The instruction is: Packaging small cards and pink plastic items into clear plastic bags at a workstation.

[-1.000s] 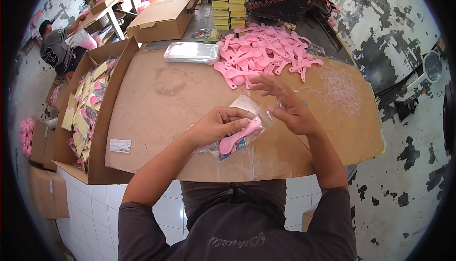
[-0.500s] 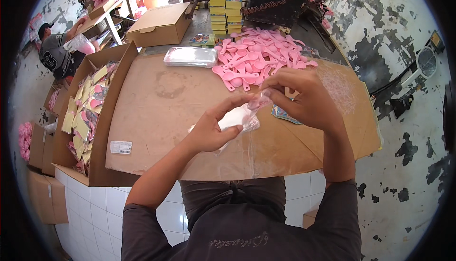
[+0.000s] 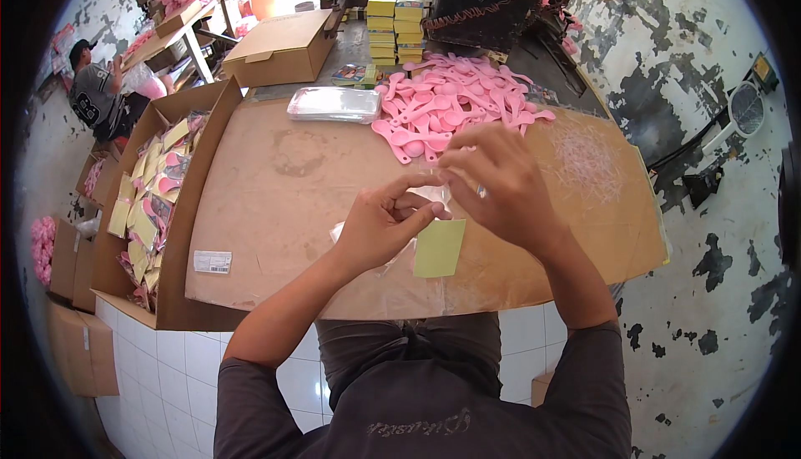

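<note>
My left hand (image 3: 385, 219) is closed in a pinch, thumb against fingers. A pale yellow-green card (image 3: 440, 250) hangs just below its thumb tip, held there. Clear plastic film shows faintly around the fingertips; whether the card lies inside a bag I cannot tell. Close to it on the right, my right hand (image 3: 505, 188) is raised with bent fingers, blurred by motion; what it holds, if anything, does not show. Behind the left hand, clear plastic bags lie partly hidden on the cardboard sheet (image 3: 275, 234). Beyond both hands is a heap of pink plastic spoons (image 3: 455, 100).
An open carton (image 3: 171, 292) at the left holds packed cards and spoons. A stack of clear bags (image 3: 334, 104), stacked yellow-edged cards (image 3: 382, 29) and a closed cardboard box (image 3: 279, 46) stand at the back. Another person (image 3: 100, 88) works at the far left.
The yellow-green card has come into view below my left hand. My right hand has moved slightly left and down, covering the small pile of blue cards. Earlier both hands gripped a clear bag.
</note>
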Available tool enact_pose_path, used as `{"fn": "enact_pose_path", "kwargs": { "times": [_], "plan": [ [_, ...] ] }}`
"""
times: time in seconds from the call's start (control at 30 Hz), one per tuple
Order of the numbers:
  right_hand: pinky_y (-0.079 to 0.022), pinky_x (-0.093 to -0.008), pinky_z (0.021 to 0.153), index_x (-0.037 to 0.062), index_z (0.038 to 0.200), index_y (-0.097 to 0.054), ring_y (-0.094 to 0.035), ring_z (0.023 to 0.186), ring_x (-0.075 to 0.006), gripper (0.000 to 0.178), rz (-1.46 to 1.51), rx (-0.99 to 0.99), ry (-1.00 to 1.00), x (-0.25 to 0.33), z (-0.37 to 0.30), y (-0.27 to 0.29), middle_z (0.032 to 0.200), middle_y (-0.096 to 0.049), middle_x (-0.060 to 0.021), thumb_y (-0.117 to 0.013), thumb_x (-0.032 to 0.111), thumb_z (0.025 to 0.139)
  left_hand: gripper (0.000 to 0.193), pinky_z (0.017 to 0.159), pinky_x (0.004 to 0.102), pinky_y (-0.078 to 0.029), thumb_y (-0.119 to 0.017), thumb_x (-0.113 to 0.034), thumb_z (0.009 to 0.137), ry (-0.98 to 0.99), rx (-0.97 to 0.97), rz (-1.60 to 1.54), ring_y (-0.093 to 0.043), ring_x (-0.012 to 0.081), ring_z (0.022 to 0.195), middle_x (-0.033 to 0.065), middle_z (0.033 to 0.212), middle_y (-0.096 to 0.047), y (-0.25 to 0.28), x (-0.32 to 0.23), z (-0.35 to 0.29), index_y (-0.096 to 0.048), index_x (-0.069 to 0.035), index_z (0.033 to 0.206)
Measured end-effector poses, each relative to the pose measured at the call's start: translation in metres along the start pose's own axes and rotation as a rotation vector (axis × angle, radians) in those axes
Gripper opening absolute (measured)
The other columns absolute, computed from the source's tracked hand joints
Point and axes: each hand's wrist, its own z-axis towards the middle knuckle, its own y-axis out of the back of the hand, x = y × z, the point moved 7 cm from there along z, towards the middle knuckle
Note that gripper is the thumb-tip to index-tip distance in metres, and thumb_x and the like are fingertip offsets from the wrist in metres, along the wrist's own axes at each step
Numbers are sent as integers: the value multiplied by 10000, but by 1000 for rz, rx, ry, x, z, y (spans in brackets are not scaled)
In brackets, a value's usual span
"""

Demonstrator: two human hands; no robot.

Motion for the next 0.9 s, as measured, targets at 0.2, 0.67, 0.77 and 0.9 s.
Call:
{"fn": "enact_pose_path", "kwargs": {
  "times": [0.2,0.67,0.77,0.9],
  "plan": [
    [-474,-372,806,46,908,-654,-597,953,-221,192,-176,88,128,15,-1,-19,925,-586,-50,-713,112,738,457,641,293,-581,-738,-157,919,-149,-95,437,-747,167,699,131,865,-772,4,-5,-4,-594,10,1319],
    [-461,-282,627,23,851,-559,-578,677,-106,149,965,408,-627,-67,-39,12,784,-562,-34,-559,86,986,378,782,270,-569,-672,-70,978,89,2,89,-728,129,920,123,1010,-773,8,17,-3,-597,7,1340],
    [-482,-258,649,10,919,-578,-579,679,-68,104,1479,276,-701,-118,-88,52,743,-571,-20,-540,65,999,328,771,251,-562,-669,-94,991,135,-9,-26,-719,121,925,122,1029,-768,11,22,0,-623,14,1297],
    [-537,-400,845,0,1160,-635,-681,876,-218,220,195,168,-1069,-252,-181,77,914,-679,-97,-557,11,955,270,858,283,-574,-632,-139,1021,195,-65,-134,-717,141,979,141,1098,-755,17,35,2,-657,25,1234]
  ]
}}
